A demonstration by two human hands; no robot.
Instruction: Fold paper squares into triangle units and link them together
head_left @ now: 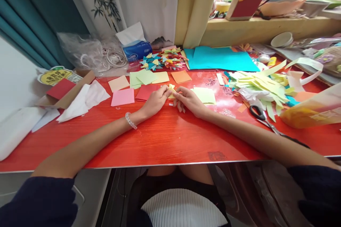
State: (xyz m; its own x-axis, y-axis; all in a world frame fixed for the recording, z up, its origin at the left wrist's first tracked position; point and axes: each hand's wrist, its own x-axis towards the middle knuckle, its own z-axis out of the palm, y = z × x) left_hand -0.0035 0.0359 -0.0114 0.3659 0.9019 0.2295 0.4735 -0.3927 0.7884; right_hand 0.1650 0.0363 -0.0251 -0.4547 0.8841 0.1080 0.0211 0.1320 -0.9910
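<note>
A small folded piece of yellow paper (172, 87) is pinched between both hands, just above the red table (160, 131). My left hand (157, 98) holds its left side with thumb and index finger. On the other side, my right hand (190, 101) grips it the same way, its lower fingers curled. Red paper squares (146, 92) lie by my left hand, with a pink square (123, 97) farther left. Pale yellow-green squares (204, 95) sit beside my right hand. Behind are light green squares (141, 78) and an orange square (181, 76).
Folded paper pieces (165, 59) are heaped at the back near blue sheets (221, 58). Scissors (263, 117) lie right, beside paper strips (262, 81) and a plastic container (314, 108). At left stand a cardboard box (71, 90), white tissue (84, 101) and a blue tissue pack (137, 50).
</note>
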